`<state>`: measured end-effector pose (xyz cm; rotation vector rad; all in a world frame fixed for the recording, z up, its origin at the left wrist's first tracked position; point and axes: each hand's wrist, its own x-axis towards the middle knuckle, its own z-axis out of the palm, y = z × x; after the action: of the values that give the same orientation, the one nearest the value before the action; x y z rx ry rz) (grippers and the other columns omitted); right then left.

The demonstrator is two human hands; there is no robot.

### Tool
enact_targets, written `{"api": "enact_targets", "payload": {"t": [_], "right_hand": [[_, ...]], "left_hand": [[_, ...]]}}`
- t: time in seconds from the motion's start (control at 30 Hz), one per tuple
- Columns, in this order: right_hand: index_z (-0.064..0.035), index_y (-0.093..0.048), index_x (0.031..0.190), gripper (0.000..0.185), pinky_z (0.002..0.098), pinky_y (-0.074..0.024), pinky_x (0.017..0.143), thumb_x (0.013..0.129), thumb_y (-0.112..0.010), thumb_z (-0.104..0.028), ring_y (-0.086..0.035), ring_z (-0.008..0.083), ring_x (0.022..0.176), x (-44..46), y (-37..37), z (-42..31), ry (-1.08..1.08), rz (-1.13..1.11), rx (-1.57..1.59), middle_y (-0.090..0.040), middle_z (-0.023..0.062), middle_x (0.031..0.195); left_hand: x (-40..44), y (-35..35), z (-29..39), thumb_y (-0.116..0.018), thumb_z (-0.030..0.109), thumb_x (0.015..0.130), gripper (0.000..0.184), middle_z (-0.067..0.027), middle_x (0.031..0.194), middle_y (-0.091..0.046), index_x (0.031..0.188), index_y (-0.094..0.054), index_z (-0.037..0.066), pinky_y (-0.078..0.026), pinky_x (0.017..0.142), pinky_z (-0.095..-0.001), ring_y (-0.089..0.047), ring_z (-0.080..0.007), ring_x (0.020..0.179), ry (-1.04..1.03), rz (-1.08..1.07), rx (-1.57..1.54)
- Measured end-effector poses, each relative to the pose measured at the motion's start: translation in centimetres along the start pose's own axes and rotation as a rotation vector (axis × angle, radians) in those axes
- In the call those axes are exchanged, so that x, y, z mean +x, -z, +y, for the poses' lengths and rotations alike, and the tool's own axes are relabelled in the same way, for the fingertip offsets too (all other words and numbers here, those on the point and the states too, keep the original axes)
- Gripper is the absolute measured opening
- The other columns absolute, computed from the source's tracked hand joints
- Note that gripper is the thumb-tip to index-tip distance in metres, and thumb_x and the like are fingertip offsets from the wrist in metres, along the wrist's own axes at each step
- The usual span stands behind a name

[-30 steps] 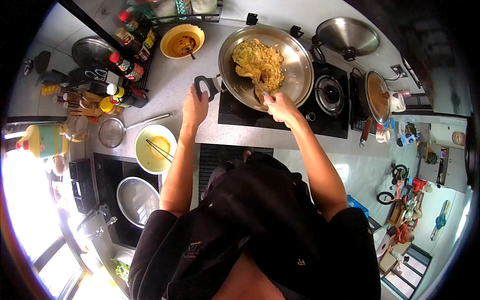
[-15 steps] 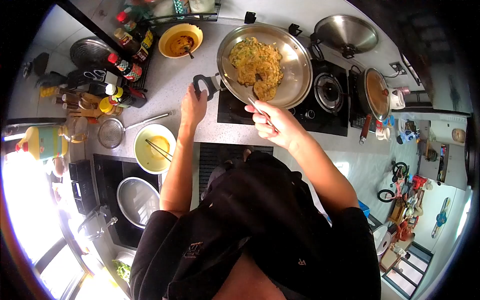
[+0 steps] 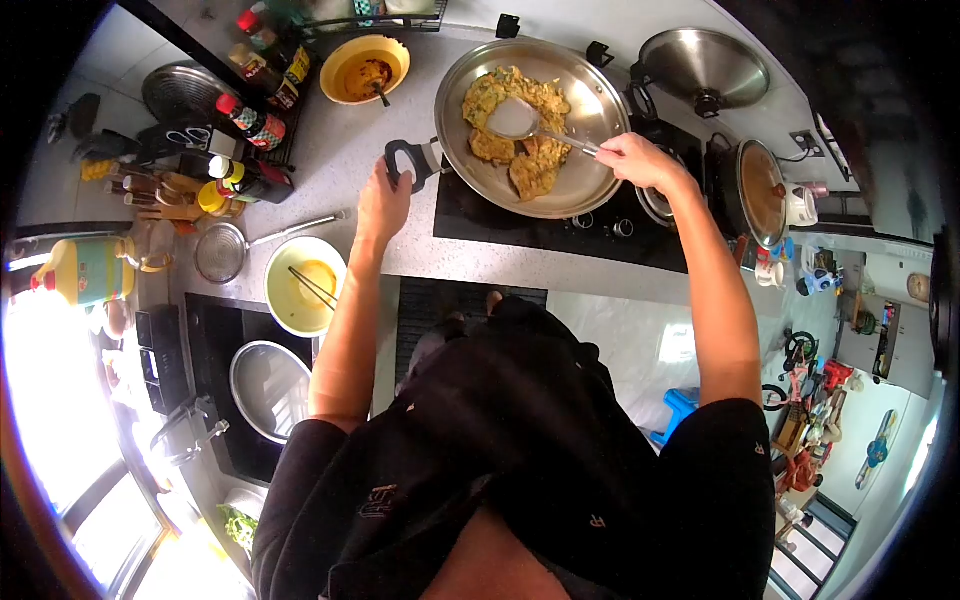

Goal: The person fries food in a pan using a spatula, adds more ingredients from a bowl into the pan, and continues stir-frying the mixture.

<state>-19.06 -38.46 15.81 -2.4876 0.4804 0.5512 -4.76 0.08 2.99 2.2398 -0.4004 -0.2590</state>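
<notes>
1. Since the earlier frame, my right hand [image 3: 640,163] has moved from the near edge of the steel pan [image 3: 592,98] to its right rim; its fingers are closed around a steel utensil [image 3: 514,119].
2. The utensil's broad head lies over the yellow-brown food [image 3: 538,172], spread in the pan above the black hob [image 3: 480,218].
3. My left hand [image 3: 384,207] grips the pan's black handle [image 3: 425,168].

From the head, one wide view looks forward and down past the torso [image 3: 480,420] to the counter [image 3: 345,155].
</notes>
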Motion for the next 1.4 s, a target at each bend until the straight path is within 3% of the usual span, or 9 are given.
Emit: {"api": "enact_targets", "payload": {"t": [0.2,0.37,0.47,0.67,1.0,1.17,1.27,1.37,1.4], "right_hand": [[0.0018,-0.068,0.087,0.033,0.0426,-0.0471,0.066,0.096,-0.059,-0.029,-0.058,0.0239,0.064,-1.6,2.6,0.1,-0.187,-0.126,-0.147,-0.062,0.0159,0.068],[0.0009,-0.069,0.09,0.035,0.0413,-0.0475,0.067,0.095,-0.061,-0.033,-0.058,0.0264,0.065,0.0,4.4,0.6,-0.004,-0.002,-0.098,-0.063,0.0201,0.074],[-0.0019,-0.07,0.093,0.031,0.0451,-0.0506,0.073,0.095,-0.06,-0.031,-0.067,0.0351,0.076,2.0,2.4,1.3,0.016,0.143,-0.15,-0.068,0.0226,0.083],[-0.0046,-0.073,0.098,0.03,0.0461,-0.0531,0.08,0.095,-0.061,-0.031,-0.07,0.0398,0.09,-1.4,4.2,1.2,-0.122,-0.04,-0.326,-0.07,0.0241,0.092],[0.0008,-0.068,0.086,0.029,0.0451,-0.0492,0.068,0.089,-0.06,-0.027,-0.061,0.0367,0.066,-2.8,7.2,0.4,-0.054,-0.079,-0.335,-0.061,0.0273,0.076],[0.0023,-0.067,0.083,0.028,0.0449,-0.0494,0.071,0.088,-0.062,-0.025,-0.06,0.0338,0.066,-5.2,10.4,0.5,-0.183,-0.133,-0.454,-0.061,0.0243,0.072],[0.0028,-0.065,0.076,0.029,0.0425,-0.0467,0.058,0.089,-0.063,-0.023,-0.055,0.0266,0.054,-4.7,10.0,1.6,-0.161,-0.153,-0.45,-0.06,0.0184,0.064],[-0.0066,-0.062,0.072,0.028,0.0311,-0.0223,0.04,0.095,-0.058,-0.022,-0.032,0.0088,0.041,-3.0,8.9,1.1,-0.445,-0.334,-0.224,-0.044,-0.002,0.053],[-0.0064,-0.065,0.076,0.027,0.0307,-0.0225,0.039,0.096,-0.059,-0.023,-0.031,0.0094,0.041,-1.7,7.8,3.5,-0.436,-0.369,-0.122,-0.044,-0.0019,0.053]], "left_hand": [[0.2,-0.4,-0.4,-0.063,0.027,0.093,0.053,-0.0258,0.094,-0.07,0.134,-0.051,-0.004,-0.054,0.079,-0.0486,-0.069,-0.0423,0.089,-0.008,0.033,0.009],[0.6,-0.4,-0.7,-0.063,0.028,0.093,0.053,-0.0258,0.094,-0.07,0.134,-0.052,-0.004,-0.054,0.079,-0.0479,-0.069,-0.0416,0.089,0.027,0.0,-0.003],[0.9,-0.3,-0.6,-0.063,0.028,0.093,0.054,-0.0257,0.094,-0.07,0.135,-0.052,-0.004,-0.054,0.079,-0.0476,-0.069,-0.0416,0.089,0.071,-0.041,-0.03],[0.7,-0.7,-0.9,-0.063,0.028,0.093,0.056,-0.0261,0.096,-0.07,0.136,-0.051,-0.004,-0.053,0.08,-0.0476,-0.069,-0.0419,0.09,0.064,0.005,-0.011],[0.6,0.0,0.1,-0.062,0.027,0.092,0.055,-0.0288,0.101,-0.069,0.136,-0.052,-0.005,-0.053,0.083,-0.0491,-0.068,-0.0438,0.095,0.088,-0.003,-0.011],[0.4,-0.3,0.0,-0.063,0.026,0.092,0.055,-0.0285,0.101,-0.069,0.136,-0.052,-0.006,-0.053,0.083,-0.0488,-0.068,-0.0437,0.094,0.054,0.047,0.014],[0.5,-0.2,0.5,-0.062,0.026,0.092,0.055,-0.0287,0.1,-0.069,0.136,-0.051,-0.006,-0.053,0.083,-0.0486,-0.069,-0.0437,0.094,0.084,0.023,-0.002],[0.7,-0.1,0.2,-0.062,0.026,0.092,0.055,-0.0286,0.1,-0.07,0.136,-0.051,-0.006,-0.053,0.083,-0.0484,-0.069,-0.0436,0.094,0.101,-0.003,-0.005],[0.8,-0.2,-0.2,-0.062,0.026,0.092,0.055,-0.0286,0.101,-0.069,0.136,-0.051,-0.006,-0.053,0.083,-0.0483,-0.069,-0.0434,0.094,0.088,-0.005,0.011]]}}
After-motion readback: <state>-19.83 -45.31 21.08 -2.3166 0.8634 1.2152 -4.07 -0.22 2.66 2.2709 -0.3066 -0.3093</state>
